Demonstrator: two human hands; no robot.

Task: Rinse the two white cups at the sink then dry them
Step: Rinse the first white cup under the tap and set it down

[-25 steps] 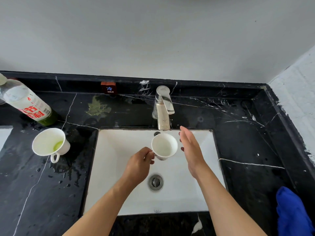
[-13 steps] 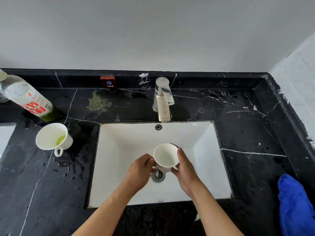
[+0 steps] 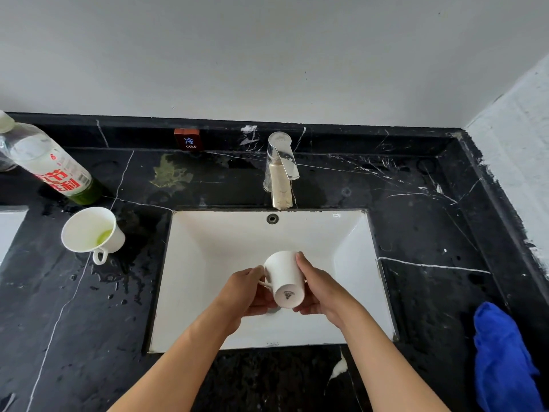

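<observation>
A white cup [image 3: 283,278] hangs over the white sink basin [image 3: 208,263], tipped away from me so its stamped base faces the camera and its mouth points toward the far wall. My left hand [image 3: 246,292] grips it at the handle side. My right hand [image 3: 319,288] holds its other side, fingers along the wall. A second white cup [image 3: 89,233] stands upright on the black counter left of the basin, with a little green liquid inside and its handle toward me. The chrome tap [image 3: 280,171] stands behind the basin; no water is seen running.
A blue cloth [image 3: 502,358] lies on the black marble counter [image 3: 430,292] at the right front. A bottle with a red label [image 3: 50,168] leans at the back left. A small red "COLD" tag [image 3: 186,139] sits on the backsplash. Water drops dot the counter near the left cup.
The cup came down from under the tap toward me. My right hand closed onto its side, and both hands tipped it over so its base now faces up.
</observation>
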